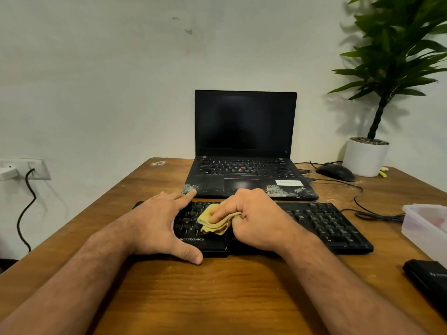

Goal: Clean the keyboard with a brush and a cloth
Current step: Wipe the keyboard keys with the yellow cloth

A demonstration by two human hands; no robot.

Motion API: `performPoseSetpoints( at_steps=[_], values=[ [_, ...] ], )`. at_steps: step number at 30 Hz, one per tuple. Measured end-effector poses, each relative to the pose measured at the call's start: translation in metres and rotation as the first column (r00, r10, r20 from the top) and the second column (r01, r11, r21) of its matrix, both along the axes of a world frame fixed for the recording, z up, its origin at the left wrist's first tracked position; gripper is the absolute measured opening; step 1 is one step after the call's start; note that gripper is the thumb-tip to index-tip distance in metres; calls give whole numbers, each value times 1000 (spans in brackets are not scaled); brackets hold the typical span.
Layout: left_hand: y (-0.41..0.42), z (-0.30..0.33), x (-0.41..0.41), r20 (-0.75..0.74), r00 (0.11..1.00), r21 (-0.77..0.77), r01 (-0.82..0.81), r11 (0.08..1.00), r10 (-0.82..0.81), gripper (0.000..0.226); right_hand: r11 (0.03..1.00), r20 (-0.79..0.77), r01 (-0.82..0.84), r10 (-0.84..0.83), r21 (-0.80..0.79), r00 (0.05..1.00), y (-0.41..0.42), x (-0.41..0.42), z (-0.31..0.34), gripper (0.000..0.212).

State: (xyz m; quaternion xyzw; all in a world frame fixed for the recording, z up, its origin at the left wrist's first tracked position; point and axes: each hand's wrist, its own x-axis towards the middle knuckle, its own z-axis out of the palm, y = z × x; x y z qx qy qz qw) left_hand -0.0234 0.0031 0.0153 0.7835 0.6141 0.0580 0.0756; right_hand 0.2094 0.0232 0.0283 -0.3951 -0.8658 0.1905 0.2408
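- The black keyboard lies across the wooden table, just in front of the open laptop.
- A folded yellow cloth sits on the keys left of the keyboard's middle, above the printed brand name.
- The right hand grips the cloth, fingers curled round its bunched end, forefinger stretched out pressing it onto the keys.
- The left hand rests flat on the keyboard's left end, fingers straight and spread, thumb down at the front edge.
- Right of the laptop are a black mouse and a white pot with a green plant.
- A clear plastic box and a black case sit at the table's right edge.
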Motion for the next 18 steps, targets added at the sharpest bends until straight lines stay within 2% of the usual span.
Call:
performPoseSetpoints(
  at_steps=[3, 6, 8, 11, 14, 16, 18],
  values=[
    [0, 0, 0, -1, 1000, -5, -10, 1000, 10, 151, 999, 162, -26, 19, 42, 987, 3, 1, -3, 59],
    [1, 0, 0, -9, 1000, -10, -14, 1000, 14, 151, 998, 105, 5, -12, 69, 994, 7, -2, -2, 28],
    [1, -1, 0, -9, 1000, -4, -11, 1000, 11, 150, 997, 86, 6, -13, 79, 996, 3, -7, -1, 17],
    [1, -1, 0, -8, 1000, 8, 2, 1000, -2, 150, 997, 73, -57, 53, 53, 996, -6, -12, -1, 19],
    [1, -1, -1, 0, 1000, 17, 5, 1000, -5, 150, 980, 39, 85, -94, 177, 995, 2, -9, -1, 30],
    [1, 0, 0, 2, 1000, 13, -3, 1000, 3, 150, 964, 63, 189, -204, 187, 977, 7, -6, 1, 33],
    [1, 0, 0, -1, 1000, 10, -7, 1000, 7, 151, 975, 151, 158, -182, 156, 972, 3, -7, 0, 34]
  ],
)
